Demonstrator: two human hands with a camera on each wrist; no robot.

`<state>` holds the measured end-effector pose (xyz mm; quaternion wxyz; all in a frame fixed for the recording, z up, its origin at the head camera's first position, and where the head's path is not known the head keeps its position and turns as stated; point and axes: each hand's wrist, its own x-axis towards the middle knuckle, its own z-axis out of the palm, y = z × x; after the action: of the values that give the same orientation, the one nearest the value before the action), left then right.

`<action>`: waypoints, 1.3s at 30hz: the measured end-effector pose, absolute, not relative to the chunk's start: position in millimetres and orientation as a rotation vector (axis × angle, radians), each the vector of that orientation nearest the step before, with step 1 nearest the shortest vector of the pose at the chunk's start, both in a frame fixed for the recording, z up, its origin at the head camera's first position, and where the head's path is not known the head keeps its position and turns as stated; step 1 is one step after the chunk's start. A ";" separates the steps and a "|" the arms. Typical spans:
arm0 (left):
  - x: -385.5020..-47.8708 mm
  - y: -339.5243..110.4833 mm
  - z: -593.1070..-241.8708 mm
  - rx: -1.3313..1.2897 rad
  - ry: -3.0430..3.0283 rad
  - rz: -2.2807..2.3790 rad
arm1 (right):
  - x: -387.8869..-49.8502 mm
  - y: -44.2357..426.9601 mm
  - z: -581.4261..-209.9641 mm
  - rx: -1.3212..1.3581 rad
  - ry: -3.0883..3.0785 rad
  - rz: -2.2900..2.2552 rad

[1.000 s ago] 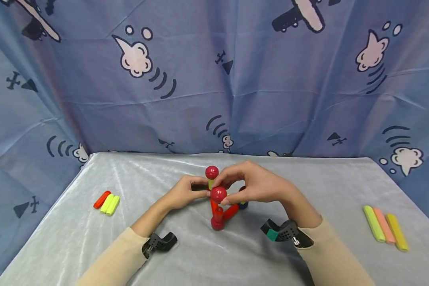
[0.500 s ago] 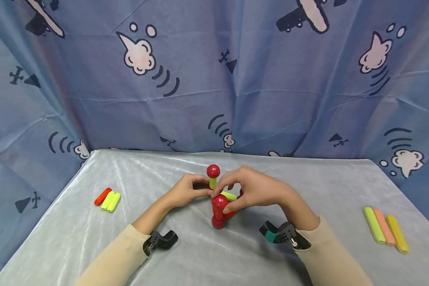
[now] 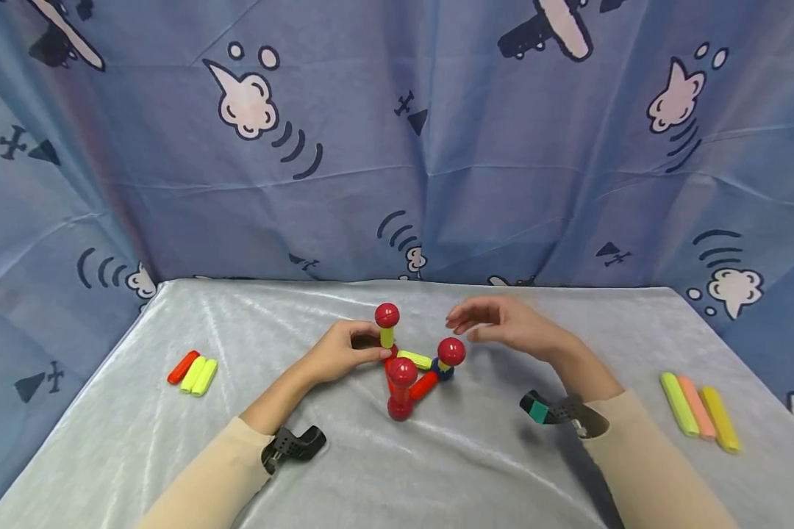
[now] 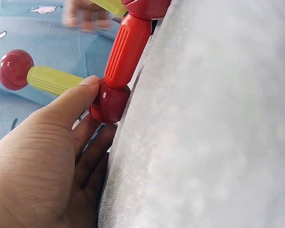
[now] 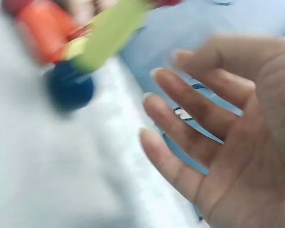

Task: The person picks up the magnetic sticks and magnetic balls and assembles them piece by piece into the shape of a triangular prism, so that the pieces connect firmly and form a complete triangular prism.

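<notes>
A triangular frame of rods and balls stands on the cloth-covered table. Its base has a red rod (image 3: 424,386), a lime rod (image 3: 415,359) and a second red rod (image 4: 128,50). At the corners sit a dark red ball (image 4: 109,102), a blue ball (image 5: 71,88) and a front red ball (image 3: 400,408). Upright rods topped by red balls rise from all three corners. My left hand (image 3: 344,354) pinches the back-left corner ball between thumb and fingers. Right of the frame, my right hand (image 3: 512,325) hovers with relaxed fingers, apart from the pieces and holding nothing.
At the left lie a loose red rod (image 3: 183,367) and two lime rods (image 3: 198,376). On the right, a lime rod (image 3: 679,403), an orange rod (image 3: 696,407) and a yellow rod (image 3: 720,419) lie side by side. A patterned blue curtain (image 3: 344,147) hangs behind the table.
My right hand has set the ball atop the front upright rod, let go and moved right, away from the frame. My left hand keeps its hold on the back-left corner.
</notes>
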<state>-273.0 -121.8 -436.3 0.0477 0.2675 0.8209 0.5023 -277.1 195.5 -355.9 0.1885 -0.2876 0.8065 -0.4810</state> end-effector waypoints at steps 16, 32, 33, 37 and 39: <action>-269.9 -124.8 -438.4 0.798 2.565 1.577 | -257.7 168.6 -413.7 -0.827 2.470 -1.432; -268.1 -129.2 -415.2 0.781 2.590 1.302 | -259.5 172.4 -430.9 -0.796 2.510 -1.515; -265.6 -132.8 -411.2 0.766 2.593 1.260 | -259.5 172.6 -431.5 -0.799 2.515 -1.511; -249.4 -153.3 -392.7 0.707 2.707 1.041 | -257.4 175.3 -431.7 -0.777 2.533 -1.500; -239.2 -169.7 -383.6 0.616 2.823 0.925 | -256.3 176.9 -432.0 -0.762 2.543 -1.495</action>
<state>-239.2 -169.7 -383.6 0.0536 0.2029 0.9291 0.3045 -256.3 176.9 -432.0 0.0473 -0.2497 0.8337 -0.4902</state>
